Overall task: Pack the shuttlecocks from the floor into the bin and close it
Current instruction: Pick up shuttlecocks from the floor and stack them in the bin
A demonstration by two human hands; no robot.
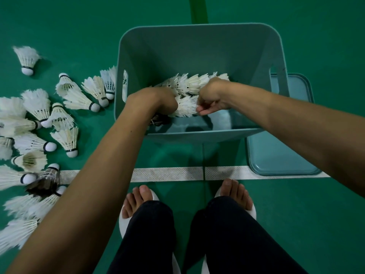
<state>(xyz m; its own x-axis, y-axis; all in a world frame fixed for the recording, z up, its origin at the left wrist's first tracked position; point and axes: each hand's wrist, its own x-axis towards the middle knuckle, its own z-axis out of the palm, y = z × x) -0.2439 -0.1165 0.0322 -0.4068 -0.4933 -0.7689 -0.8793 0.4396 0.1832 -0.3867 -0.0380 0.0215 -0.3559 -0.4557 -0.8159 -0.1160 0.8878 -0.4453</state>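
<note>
My left hand [156, 101] and right hand [213, 99] both grip a feathery white shuttlecock stack [187, 86] inside the smooth teal plastic bin [177, 52]; loose shuttlecocks [79, 97] left of it, flat lid [282, 151] right.

One wide-angle camera on the person's head looks steeply down and slightly forward, close above the bin [197, 26] on the floor [296, 214], forearms [94, 175] reaching away from it, feet [141, 196] at the lower edge.
</note>
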